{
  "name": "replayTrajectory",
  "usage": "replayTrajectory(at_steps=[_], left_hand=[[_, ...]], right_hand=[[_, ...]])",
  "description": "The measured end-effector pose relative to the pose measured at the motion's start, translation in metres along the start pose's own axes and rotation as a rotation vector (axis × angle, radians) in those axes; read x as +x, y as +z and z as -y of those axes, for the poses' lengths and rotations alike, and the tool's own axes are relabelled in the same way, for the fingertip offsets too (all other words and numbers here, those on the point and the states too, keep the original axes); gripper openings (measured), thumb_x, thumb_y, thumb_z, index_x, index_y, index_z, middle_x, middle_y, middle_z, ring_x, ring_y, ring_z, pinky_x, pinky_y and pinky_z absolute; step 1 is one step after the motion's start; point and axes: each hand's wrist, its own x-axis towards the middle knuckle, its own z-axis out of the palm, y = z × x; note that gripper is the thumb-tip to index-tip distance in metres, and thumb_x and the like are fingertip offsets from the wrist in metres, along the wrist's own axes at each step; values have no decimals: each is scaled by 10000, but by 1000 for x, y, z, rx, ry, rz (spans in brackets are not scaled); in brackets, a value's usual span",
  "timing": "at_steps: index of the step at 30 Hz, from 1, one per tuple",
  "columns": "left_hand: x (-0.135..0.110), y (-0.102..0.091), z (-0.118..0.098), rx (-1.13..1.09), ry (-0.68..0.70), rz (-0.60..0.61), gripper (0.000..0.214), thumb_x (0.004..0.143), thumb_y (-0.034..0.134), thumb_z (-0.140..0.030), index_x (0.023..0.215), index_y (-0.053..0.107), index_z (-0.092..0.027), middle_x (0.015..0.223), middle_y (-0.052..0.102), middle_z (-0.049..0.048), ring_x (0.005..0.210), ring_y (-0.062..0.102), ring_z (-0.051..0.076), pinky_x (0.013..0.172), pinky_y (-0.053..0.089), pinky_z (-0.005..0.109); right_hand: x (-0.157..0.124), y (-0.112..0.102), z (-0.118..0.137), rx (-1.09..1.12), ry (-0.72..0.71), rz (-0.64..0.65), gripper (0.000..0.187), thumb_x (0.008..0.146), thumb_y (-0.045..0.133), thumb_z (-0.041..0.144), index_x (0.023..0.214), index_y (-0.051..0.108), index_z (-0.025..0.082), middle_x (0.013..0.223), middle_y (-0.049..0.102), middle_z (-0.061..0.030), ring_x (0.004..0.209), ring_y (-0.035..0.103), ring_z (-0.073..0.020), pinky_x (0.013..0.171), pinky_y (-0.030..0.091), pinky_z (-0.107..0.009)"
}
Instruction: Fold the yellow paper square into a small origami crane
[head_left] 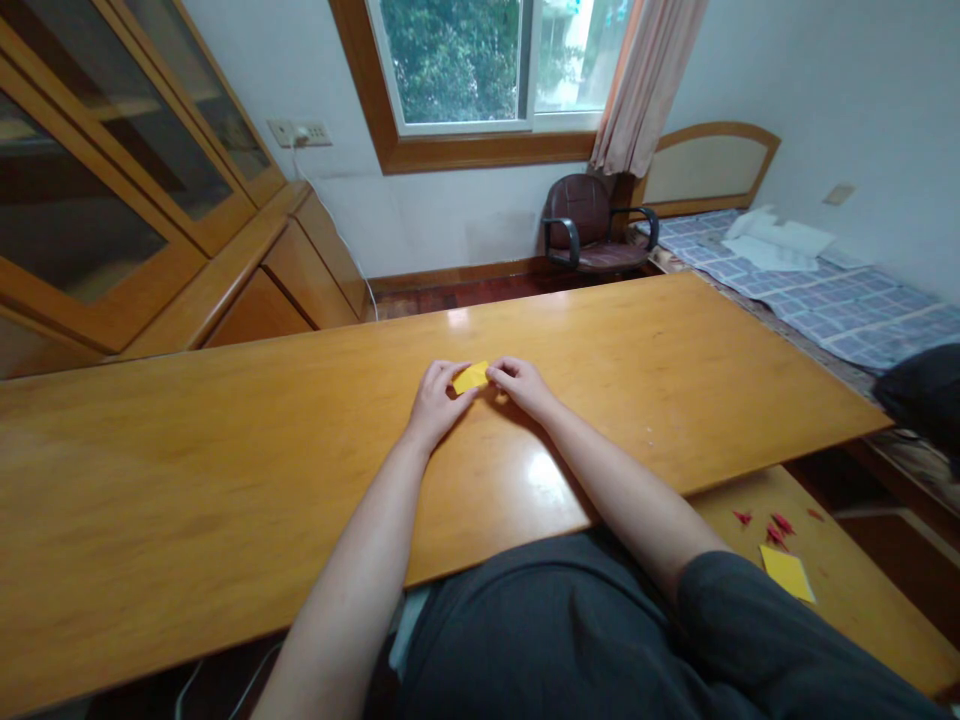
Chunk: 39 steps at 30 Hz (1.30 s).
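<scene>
A small folded yellow paper (471, 377) lies on the long wooden table (225, 470), near its middle. My left hand (435, 402) rests on the table with its fingers curled and pinched on the paper's left side. My right hand (520, 384) has its fingers closed on the paper's right edge. Both forearms reach out from my body over the table's near edge. Part of the paper is hidden under my fingers.
A lower wooden surface (847, 590) at the right carries a yellow paper sheet (786, 572) and several small red folded pieces (776, 527). A dark office chair (589, 225) stands under the window, a bed (832, 290) at the right, glass-fronted cabinets (112, 190) at the left.
</scene>
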Motion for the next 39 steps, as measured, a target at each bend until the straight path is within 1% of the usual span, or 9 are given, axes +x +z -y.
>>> replayTrajectory(at_steps=[6, 11, 16, 22, 26, 31, 33, 36, 39], left_hand=[[0, 0, -1, -13, -15, 3, 348, 823, 677, -330, 1150, 650, -214, 1023, 590, 51, 914, 574, 169, 742, 514, 273], [1, -2, -5, -46, -38, 17, 349, 837, 654, -368, 1142, 656, -199, 1001, 612, 54, 858, 577, 164, 704, 499, 267], [2, -5, -7, -78, -95, 14, 310, 857, 613, -347, 1122, 668, -195, 1004, 655, 56, 851, 596, 168, 726, 487, 274], [2, -5, -7, -115, -119, 40, 319, 864, 599, -378, 1113, 675, -194, 1030, 682, 59, 892, 620, 181, 744, 487, 276], [2, -3, -4, -151, -140, 36, 319, 895, 551, -399, 1093, 686, -189, 1066, 696, 68, 970, 631, 192, 804, 486, 284], [2, -1, 2, -181, -176, 23, 347, 913, 493, -431, 986, 708, -168, 996, 716, 68, 939, 641, 198, 830, 478, 287], [1, -2, 2, -189, -209, 30, 376, 919, 465, -445, 957, 707, -160, 947, 720, 60, 885, 642, 193, 811, 476, 283], [1, -4, 1, -181, -250, 57, 401, 923, 440, -455, 936, 701, -152, 863, 710, 43, 799, 628, 179, 741, 467, 265], [0, -4, 1, -189, -258, 56, 367, 900, 485, -452, 942, 697, -155, 864, 702, 31, 794, 618, 171, 729, 459, 251]], right_hand=[[-1, 0, 1, -4, 0, -7, 274, 800, 608, 409, 702, 607, 153, 605, 567, 26, 557, 483, -97, 564, 364, -228], [-3, 0, 7, 23, 3, 2, 336, 811, 609, 480, 719, 606, 158, 623, 574, 22, 559, 487, -98, 562, 374, -230], [-5, 1, 12, 50, -39, 71, 352, 809, 633, 505, 766, 630, 156, 676, 606, 4, 621, 542, -114, 618, 420, -244], [-5, 4, 8, 82, -17, 110, 366, 752, 700, 494, 874, 656, 151, 741, 649, -11, 623, 572, -122, 595, 453, -246], [-3, 3, 3, 23, -32, 116, 348, 782, 669, 483, 870, 656, 147, 724, 642, -11, 639, 574, -128, 593, 447, -239], [-2, 1, -3, -54, -81, 88, 282, 810, 637, 422, 837, 648, 142, 694, 608, 4, 625, 529, -112, 611, 413, -233], [-2, 1, -3, -67, -85, 101, 277, 812, 630, 415, 832, 644, 139, 693, 604, 5, 628, 522, -111, 613, 404, -231], [-3, 1, -1, -102, -92, 136, 280, 813, 623, 412, 847, 647, 135, 719, 619, -3, 653, 529, -116, 632, 407, -232], [-4, 1, 1, -153, -103, 175, 259, 815, 615, 390, 850, 653, 136, 729, 629, -8, 664, 537, -121, 642, 412, -235]])
